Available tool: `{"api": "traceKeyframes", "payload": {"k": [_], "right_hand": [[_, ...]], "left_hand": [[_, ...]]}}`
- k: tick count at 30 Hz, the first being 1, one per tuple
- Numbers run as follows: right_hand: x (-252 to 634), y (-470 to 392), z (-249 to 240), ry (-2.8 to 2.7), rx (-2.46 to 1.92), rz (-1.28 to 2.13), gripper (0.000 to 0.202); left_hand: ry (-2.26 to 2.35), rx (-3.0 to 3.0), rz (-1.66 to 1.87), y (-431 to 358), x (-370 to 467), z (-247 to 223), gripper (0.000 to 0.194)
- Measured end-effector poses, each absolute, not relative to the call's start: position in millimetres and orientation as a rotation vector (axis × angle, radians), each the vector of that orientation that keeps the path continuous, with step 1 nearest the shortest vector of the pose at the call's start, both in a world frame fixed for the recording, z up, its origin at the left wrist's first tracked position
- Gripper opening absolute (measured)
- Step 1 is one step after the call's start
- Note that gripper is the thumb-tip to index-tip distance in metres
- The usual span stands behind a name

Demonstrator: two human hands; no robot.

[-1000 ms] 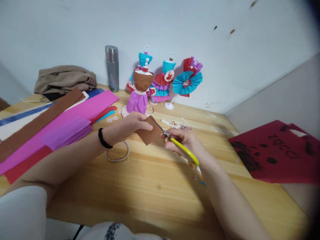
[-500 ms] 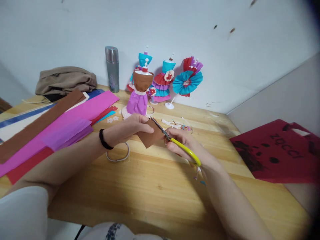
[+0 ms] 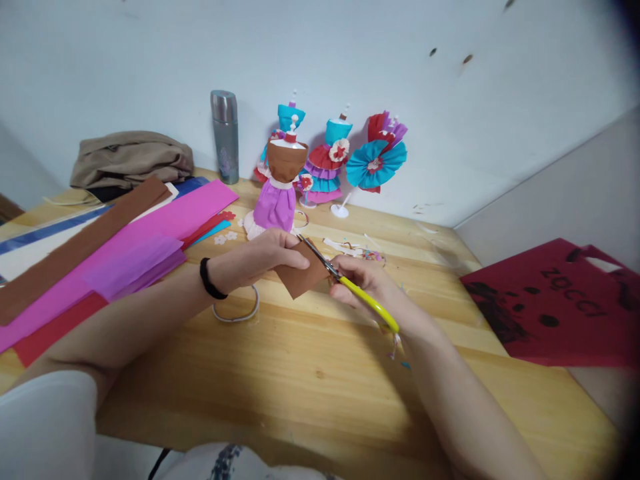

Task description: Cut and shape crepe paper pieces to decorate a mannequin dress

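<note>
Between thumb and fingers, my left hand [image 3: 270, 255] pinches a folded-looking piece of brown paper [image 3: 300, 275] above the table. My right hand [image 3: 367, 283] is closed round yellow-handled scissors [image 3: 369, 299]. Their blades lie along the upper right edge of the brown paper, tips close to my left fingers. Just behind my left hand stands a small dress form [image 3: 280, 177] with a brown top and purple skirt. A thin white ring-shaped band [image 3: 237, 317] lies on the table below my left wrist.
Long coloured paper strips [image 3: 115, 247] cover the table's left side. Behind are a brown cloth [image 3: 133, 160], a steel flask [image 3: 225, 137] and several dressed stands, one with a blue paper flower [image 3: 376, 165]. Paper scraps [image 3: 350, 248] lie beyond my hands; a red bag [image 3: 555, 300] is at right.
Hardly anything differs. The scissors' handle has swung slightly inward, and the blades look nearer together along the brown paper's edge.
</note>
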State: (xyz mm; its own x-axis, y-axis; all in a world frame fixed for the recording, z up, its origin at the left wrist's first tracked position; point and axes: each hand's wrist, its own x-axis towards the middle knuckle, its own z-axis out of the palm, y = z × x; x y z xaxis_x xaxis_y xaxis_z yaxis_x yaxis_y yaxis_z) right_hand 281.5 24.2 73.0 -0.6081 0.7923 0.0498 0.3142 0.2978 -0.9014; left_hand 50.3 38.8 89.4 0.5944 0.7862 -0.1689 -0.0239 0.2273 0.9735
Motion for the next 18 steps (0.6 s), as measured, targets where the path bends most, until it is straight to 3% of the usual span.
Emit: {"api": "traceKeyframes", "payload": {"k": [10,18], "right_hand": [[281,27,71,-2.103,-1.059,1.174,0.05],[284,28,88,-2.358,-1.548,0.62,0.036]], "left_hand": [[0.779,1.201,0.656,39,50,90,0.021],[0.747,1.174,0.724,43,39,103,0.014]]}}
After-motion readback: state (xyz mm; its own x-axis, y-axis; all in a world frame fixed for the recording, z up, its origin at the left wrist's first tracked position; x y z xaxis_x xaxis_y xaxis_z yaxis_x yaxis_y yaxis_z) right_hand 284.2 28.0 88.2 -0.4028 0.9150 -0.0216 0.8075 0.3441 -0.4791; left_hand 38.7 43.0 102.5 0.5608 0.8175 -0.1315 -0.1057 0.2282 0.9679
